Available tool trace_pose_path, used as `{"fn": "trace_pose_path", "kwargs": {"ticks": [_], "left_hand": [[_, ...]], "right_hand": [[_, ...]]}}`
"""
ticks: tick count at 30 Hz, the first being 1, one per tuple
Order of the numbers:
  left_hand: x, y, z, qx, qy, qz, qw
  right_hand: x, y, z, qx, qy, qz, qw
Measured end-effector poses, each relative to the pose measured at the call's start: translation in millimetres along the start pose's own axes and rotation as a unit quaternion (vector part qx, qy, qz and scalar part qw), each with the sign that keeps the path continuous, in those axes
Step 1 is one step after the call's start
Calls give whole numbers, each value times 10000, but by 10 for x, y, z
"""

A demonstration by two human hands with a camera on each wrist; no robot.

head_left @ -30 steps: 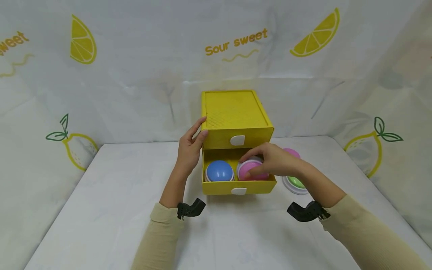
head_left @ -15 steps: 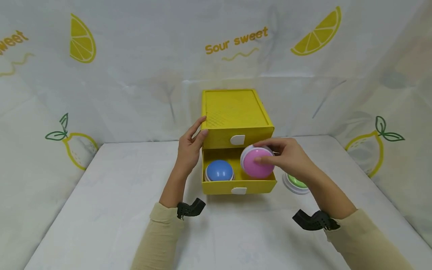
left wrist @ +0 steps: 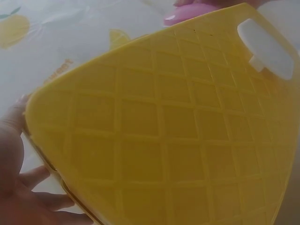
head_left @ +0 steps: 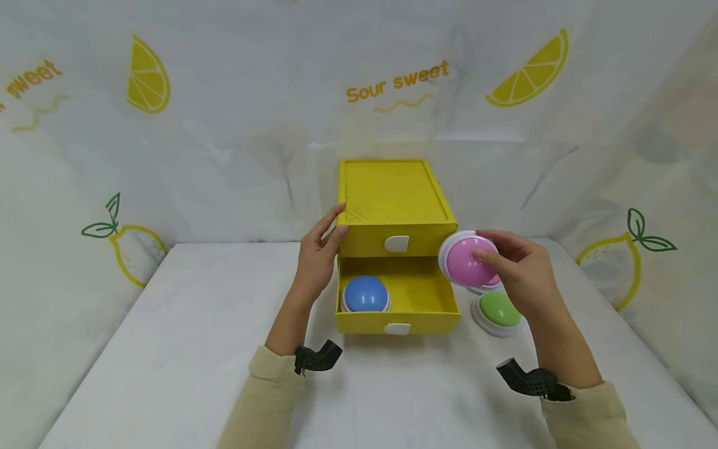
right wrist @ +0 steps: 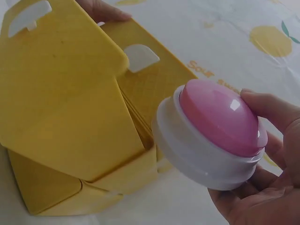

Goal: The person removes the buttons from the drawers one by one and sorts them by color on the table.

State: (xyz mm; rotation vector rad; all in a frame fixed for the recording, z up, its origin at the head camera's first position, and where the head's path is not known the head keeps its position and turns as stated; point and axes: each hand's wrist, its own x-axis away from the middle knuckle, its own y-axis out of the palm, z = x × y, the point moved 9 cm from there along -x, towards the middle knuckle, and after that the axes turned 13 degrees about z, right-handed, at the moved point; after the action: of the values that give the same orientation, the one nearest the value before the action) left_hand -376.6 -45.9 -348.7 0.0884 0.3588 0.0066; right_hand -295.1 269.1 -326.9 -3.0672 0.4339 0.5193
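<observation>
My right hand [head_left: 527, 274] holds a pink push button [head_left: 468, 262] with a round white base, raised just right of the yellow two-drawer box [head_left: 392, 193]. In the right wrist view, the thumb lies along the edge of its dome and the fingers are under the base. My left hand [head_left: 316, 262] rests against the box's upper left side, fingers spread. The lower drawer [head_left: 421, 293] is pulled out; a blue push button [head_left: 366, 294] sits in its left half. The upper drawer [head_left: 364, 241] is closed.
On the white table [head_left: 224, 349], a green push button [head_left: 500, 308] stands right of the drawer. Another pink push button [head_left: 493, 282] is behind it, mostly hidden by the held one. A printed white cloth [head_left: 252, 93] hangs behind the box.
My right hand has lifted the pink push button out of the lower drawer's right half and carried it right, beyond the box. The left hand stays against the box.
</observation>
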Motion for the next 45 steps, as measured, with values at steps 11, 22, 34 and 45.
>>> {"fn": "trace_pose_path", "kwargs": {"ticks": [11, 22, 34, 45], "left_hand": [[-15, 7, 27, 46, 2, -27, 10000], [-40, -25, 39, -20, 55, -4, 10000], [-29, -27, 53, 45, 167, 20, 9998], [-5, -4, -33, -50, -18, 44, 10000]], "right_hand": [[-281, -571, 99, -809, -268, 538, 9949], [-427, -1272, 794, -1721, 1028, 2078, 9574], [-346, -1669, 1418, -491, 2359, 3409, 9087], [-262, -1813, 1731, 1762, 2798, 3320, 8834]]}}
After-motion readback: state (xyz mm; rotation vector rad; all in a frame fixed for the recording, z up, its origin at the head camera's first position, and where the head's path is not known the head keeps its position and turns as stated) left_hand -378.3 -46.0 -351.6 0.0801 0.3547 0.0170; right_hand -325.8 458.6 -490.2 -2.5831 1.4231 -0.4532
